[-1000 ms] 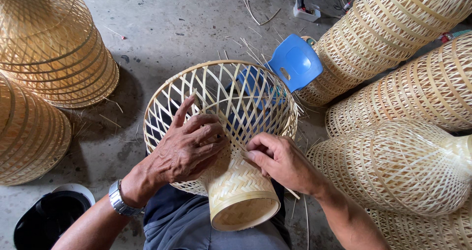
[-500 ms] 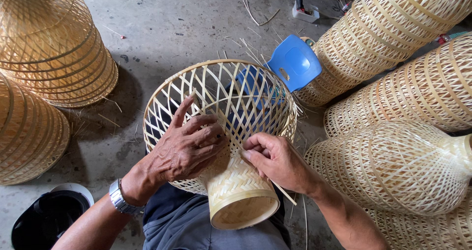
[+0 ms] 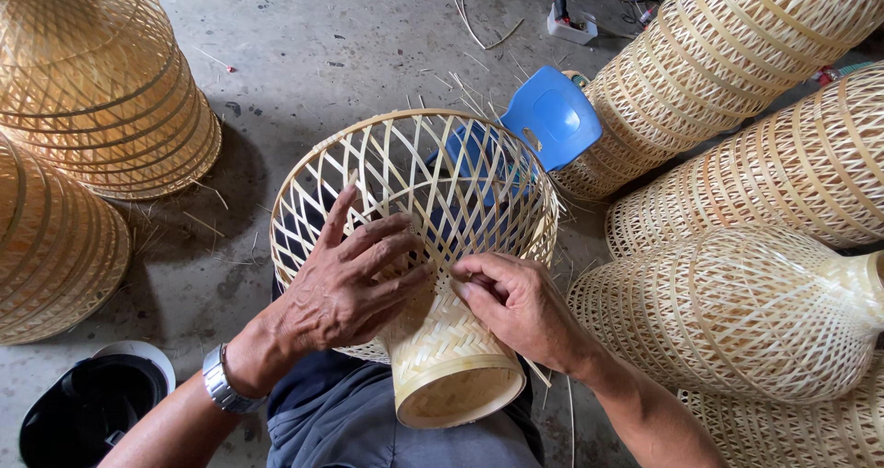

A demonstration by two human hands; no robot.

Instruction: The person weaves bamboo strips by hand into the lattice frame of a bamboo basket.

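Pale bamboo strips formed the woven lampshade [image 3: 419, 247] that lay across the person's lap, its wide open-lattice mouth facing away and its narrow, tightly woven neck pointing back toward the body. The left hand [image 3: 354, 279] lay flat on the lattice where it narrows, fingers spread apart over the strips and thumb raised toward the rim, a metal wristwatch [image 3: 219, 380] on its wrist. The right hand [image 3: 516, 307] was just beside it on the neck, fingers curled together with the tips pressed against the weave; whether that grip pinched a single strip could not be told from above.

A blue plastic stool [image 3: 551, 118] stood just behind the shade's rim and showed partly through the lattice. Finished shades lay on their sides to the right [image 3: 737, 311], and a stack of nested conical shades [image 3: 101, 81] rose at upper left, with another stack [image 3: 51, 247] below it. A black round container [image 3: 87, 413] sat by the left forearm. Loose bamboo slivers [image 3: 479, 26] and a small hand tool [image 3: 562, 12] lay scattered on the grey concrete floor [image 3: 313, 53].
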